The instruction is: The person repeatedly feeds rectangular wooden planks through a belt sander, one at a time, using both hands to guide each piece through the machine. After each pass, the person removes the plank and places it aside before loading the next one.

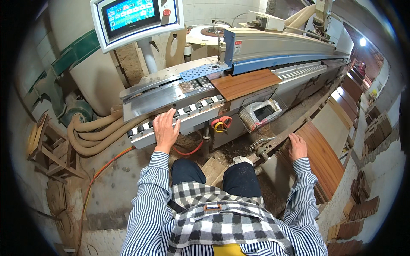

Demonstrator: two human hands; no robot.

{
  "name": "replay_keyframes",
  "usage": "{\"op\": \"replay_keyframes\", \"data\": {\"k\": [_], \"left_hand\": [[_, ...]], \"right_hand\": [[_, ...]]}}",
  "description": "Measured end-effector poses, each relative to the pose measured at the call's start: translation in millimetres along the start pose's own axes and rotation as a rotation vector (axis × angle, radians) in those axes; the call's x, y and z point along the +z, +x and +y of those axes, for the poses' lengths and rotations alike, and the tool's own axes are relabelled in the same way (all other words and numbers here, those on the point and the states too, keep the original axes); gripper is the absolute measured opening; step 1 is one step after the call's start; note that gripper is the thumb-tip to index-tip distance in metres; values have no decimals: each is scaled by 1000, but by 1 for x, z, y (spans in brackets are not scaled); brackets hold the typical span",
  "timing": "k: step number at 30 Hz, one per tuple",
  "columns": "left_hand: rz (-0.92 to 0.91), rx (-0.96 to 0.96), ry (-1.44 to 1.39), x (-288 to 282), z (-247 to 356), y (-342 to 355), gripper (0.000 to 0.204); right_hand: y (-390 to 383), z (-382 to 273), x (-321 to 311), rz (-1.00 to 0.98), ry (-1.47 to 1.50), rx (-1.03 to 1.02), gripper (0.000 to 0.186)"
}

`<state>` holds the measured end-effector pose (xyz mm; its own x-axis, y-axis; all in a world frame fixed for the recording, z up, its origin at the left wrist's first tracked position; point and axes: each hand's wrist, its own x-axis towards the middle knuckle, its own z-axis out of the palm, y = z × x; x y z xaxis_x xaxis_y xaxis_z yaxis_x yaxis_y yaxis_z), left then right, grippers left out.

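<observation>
My left hand rests with fingers apart at the near edge of the roller rail, left of a wood-grain board lying on the long machine. My right hand, fingers slightly bent and apart, touches the near side of a low row of boards on a rack, beside its metal rail. A blue perforated plate sits behind the rollers, next to a steel plate. Both forearms come in from below in striped sleeves.
A control screen stands on a post at back left. Hoses and a wooden stool are at left, a wire basket under the machine. Stacked panels line the right wall; a person is far back.
</observation>
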<state>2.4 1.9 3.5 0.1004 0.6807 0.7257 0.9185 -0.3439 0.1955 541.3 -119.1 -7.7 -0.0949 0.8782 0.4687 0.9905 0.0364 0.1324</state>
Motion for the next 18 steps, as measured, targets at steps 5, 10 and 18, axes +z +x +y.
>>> {"op": "replay_keyframes", "data": {"k": [5, 10, 18], "left_hand": [[-18, -23, 7, -1, 1, 0, 45], [0, -17, 12, -1, -1, -1, 45], [-1, -27, 25, -3, -2, -4, 44]], "right_hand": [[-13, -9, -4, -60, 58, 74, 46], [-53, -52, -48, 101, 233, -20, 35], [-125, -39, -46, 401, 1567, 1435, 38]]}}
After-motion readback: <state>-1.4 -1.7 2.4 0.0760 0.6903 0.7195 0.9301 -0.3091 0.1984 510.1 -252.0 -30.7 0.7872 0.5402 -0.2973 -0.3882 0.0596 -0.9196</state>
